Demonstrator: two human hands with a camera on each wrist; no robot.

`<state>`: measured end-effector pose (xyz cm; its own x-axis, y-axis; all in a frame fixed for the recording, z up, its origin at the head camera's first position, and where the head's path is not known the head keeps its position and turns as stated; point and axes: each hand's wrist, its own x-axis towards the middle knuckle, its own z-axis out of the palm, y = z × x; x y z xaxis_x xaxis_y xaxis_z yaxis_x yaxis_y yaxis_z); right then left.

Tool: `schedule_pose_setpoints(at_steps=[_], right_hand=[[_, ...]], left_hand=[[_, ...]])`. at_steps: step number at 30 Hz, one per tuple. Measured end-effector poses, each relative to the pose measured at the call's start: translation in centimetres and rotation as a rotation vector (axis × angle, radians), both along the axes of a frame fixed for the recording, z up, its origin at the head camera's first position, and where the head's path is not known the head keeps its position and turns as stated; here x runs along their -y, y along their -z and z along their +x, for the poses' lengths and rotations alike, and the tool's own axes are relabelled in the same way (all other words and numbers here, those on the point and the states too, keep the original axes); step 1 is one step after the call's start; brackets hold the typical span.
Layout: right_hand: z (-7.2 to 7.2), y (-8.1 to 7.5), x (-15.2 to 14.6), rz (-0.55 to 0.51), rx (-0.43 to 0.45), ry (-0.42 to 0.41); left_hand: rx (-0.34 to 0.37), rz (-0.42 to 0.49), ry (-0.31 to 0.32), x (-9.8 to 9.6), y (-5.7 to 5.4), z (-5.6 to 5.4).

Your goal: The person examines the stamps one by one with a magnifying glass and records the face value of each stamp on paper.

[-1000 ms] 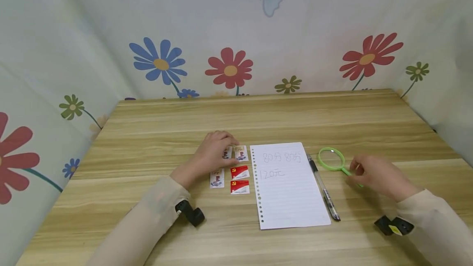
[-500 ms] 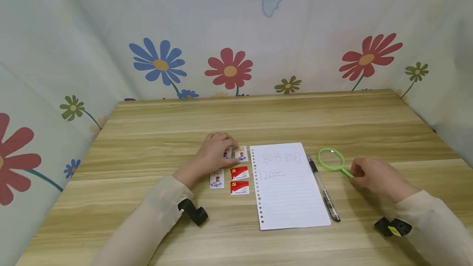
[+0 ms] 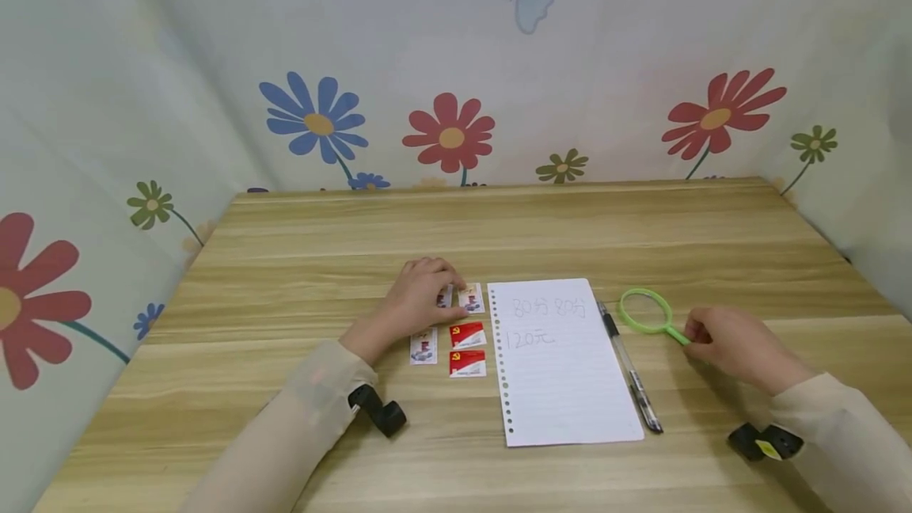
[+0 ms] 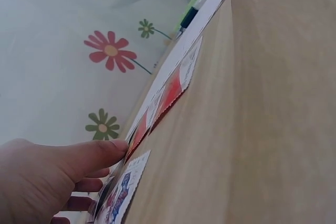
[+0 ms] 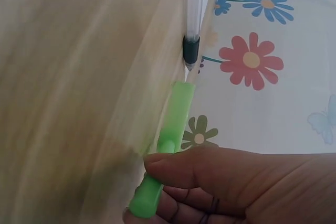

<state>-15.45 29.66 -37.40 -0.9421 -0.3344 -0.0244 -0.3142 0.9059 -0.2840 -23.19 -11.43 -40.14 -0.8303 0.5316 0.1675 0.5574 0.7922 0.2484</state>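
My left hand [image 3: 413, 295] rests over the stamps left of the paper, its thumb and fingertips touching the upper ones. In the left wrist view the thumb of that hand [image 4: 42, 174] stretches toward the red stamps. A white stamp with a coloured picture [image 3: 471, 298] lies at the fingertips, another is partly hidden under the hand, and a third [image 3: 423, 347] lies below it. Two red-and-white stamps [image 3: 467, 363] lie one above the other. My right hand [image 3: 737, 343] pinches the handle end of a green magnifying glass [image 3: 677, 334]; the right wrist view shows the thumb on the handle [image 5: 176, 119].
A lined sheet of paper [image 3: 570, 394] with handwriting lies between the hands. Beside its right edge is a black-capped pen [image 3: 630, 370], just left of the magnifying glass. A flower-printed curtain [image 3: 399, 38] hangs behind the wooden table [image 3: 342, 236].
My right fingers have gone from lying over the magnifying glass handle to pinching its end. The left hand stays on the stamps. The whole head view has shifted slightly.
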Motion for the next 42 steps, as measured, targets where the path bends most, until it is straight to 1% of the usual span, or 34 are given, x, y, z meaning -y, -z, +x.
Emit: schedule_pose_setpoints(at_steps=[5, 10, 12, 20, 25, 34, 37, 42], right_hand=[[-0.1, -0.8, 0.0, -0.022, 0.014, 0.009], [-0.6, -1.7, 0.4, -0.029, -0.015, -0.022], [-0.9, -2.2, 0.8, -0.021, -0.029, -0.030], [-1.9, -4.1, 3.0, -0.020, -0.028, -0.060], [-2.5, -4.9, 4.7, -0.019, -0.034, -0.089], [-3.8, -5.1, 8.2, -0.025, -0.062, -0.128], [-4.1, -5.0, 9.5, -0.023, -0.097, -0.155], [-4.5, -4.5, 11.5, -0.010, -0.208, -0.224]], left_hand=[[0.000, 0.011, -0.004, 0.1, 0.1, 0.1], [-0.005, 0.010, 0.000, 0.1, 0.0, 0.2], [-0.003, 0.009, 0.002, 0.1, 0.0, 0.2], [0.008, 0.005, 0.003, 0.3, -0.1, 0.1], [0.013, 0.009, 0.006, 0.3, -0.2, 0.0], [0.011, 0.016, 0.009, 0.3, -0.2, -0.2], [0.010, 0.015, 0.013, 0.3, -0.3, -0.1], [0.012, 0.018, 0.012, 0.3, -0.4, 0.0]])
